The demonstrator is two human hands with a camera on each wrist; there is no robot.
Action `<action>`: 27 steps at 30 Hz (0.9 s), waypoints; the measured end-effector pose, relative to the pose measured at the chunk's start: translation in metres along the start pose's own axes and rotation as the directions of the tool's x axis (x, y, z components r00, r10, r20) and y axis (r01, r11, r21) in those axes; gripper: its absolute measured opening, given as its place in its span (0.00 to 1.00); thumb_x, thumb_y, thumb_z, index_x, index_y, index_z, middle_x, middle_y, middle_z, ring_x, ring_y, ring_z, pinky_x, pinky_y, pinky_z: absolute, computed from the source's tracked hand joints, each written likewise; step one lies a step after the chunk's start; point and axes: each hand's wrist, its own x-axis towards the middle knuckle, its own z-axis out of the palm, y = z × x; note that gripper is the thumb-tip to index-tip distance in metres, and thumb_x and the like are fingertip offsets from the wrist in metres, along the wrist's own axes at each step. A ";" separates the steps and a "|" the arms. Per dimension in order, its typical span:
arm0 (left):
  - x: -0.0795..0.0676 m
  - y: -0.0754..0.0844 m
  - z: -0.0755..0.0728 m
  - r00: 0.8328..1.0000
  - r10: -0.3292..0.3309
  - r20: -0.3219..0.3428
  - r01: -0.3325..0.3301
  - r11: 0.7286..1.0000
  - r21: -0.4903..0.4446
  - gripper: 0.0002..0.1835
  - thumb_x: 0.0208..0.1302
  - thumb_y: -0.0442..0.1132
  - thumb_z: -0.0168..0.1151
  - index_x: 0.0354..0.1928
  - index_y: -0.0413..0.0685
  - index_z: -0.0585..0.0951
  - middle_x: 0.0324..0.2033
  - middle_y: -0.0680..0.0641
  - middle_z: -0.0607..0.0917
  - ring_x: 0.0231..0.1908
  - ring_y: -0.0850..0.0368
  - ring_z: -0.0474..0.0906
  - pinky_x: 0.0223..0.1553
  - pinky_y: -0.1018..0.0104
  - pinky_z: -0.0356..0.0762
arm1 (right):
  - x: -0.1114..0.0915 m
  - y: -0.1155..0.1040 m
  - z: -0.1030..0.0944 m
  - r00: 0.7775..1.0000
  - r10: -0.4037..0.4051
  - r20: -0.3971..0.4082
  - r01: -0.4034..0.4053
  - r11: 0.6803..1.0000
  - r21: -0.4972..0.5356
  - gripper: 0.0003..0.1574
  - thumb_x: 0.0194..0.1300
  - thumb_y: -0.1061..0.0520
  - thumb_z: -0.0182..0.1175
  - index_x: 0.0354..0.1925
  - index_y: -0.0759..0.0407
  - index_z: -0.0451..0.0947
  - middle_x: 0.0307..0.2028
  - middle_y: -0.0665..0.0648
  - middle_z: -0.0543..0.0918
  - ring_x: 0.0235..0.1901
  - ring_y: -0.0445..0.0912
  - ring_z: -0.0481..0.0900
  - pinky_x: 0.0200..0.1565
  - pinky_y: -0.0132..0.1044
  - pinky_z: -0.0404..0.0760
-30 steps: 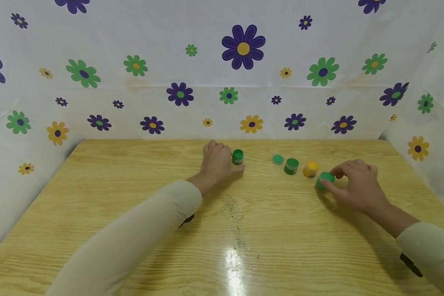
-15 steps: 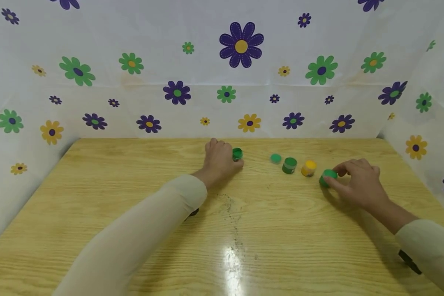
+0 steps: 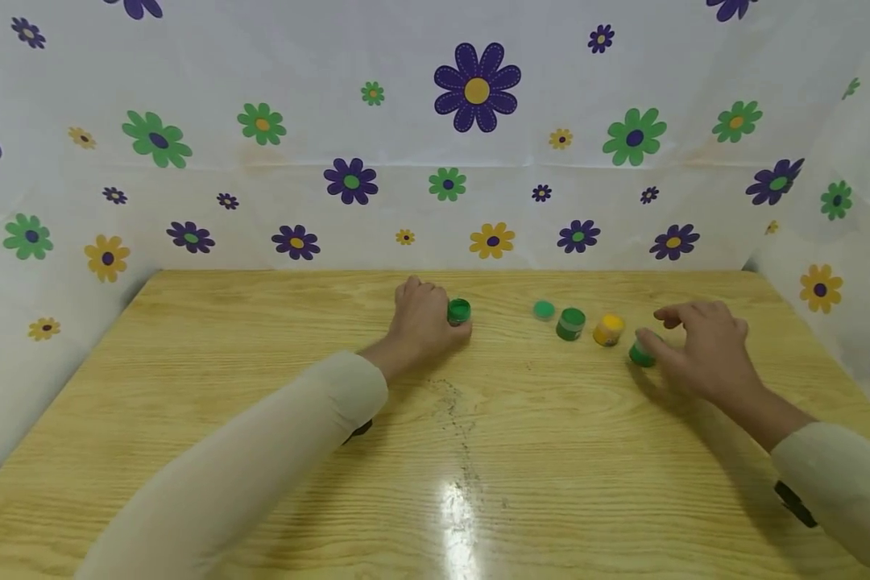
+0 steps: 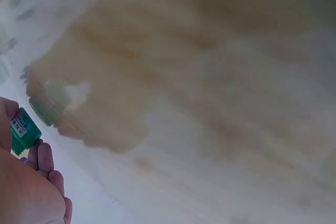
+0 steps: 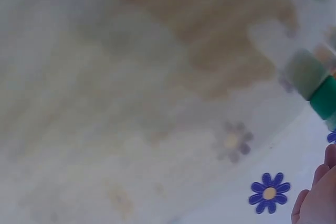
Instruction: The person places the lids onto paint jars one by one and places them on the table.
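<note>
My left hand [image 3: 422, 318] grips a small green paint jar [image 3: 459, 311] near the back of the table. That jar has no lid on, and green paint shows inside. In the left wrist view, the thumb and fingers lie on either side of the labelled jar [image 4: 23, 131]. My right hand [image 3: 706, 350] is beside another green paint jar [image 3: 642, 355]. Its thumb overlaps this jar in the head view, while the index finger is lifted off it. The right wrist view shows the green jar [image 5: 324, 98] standing beyond the fingers [image 5: 320, 174].
A yellow paint jar [image 3: 609, 330] and a dark green paint jar [image 3: 570, 324] stand between my hands. Left of them lies a flat green lid [image 3: 544, 310]. The wooden table [image 3: 261, 322] ends at a white flowered cloth [image 3: 399, 145] behind.
My right fingers have spread away from the green jar, after holding it and shifting it slightly right. My left hand has moved a little left with its jar.
</note>
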 end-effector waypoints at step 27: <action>-0.064 -0.045 -0.038 0.999 -0.022 -0.037 0.020 0.998 -0.063 0.18 0.55 0.52 0.69 0.32 0.42 0.83 0.32 0.48 0.83 0.44 0.47 0.70 0.58 0.46 0.63 | 0.063 -0.091 0.034 0.985 -0.047 0.166 0.056 0.997 -0.052 0.35 0.67 0.40 0.58 0.57 0.67 0.76 0.50 0.67 0.79 0.55 0.62 0.67 0.52 0.62 0.60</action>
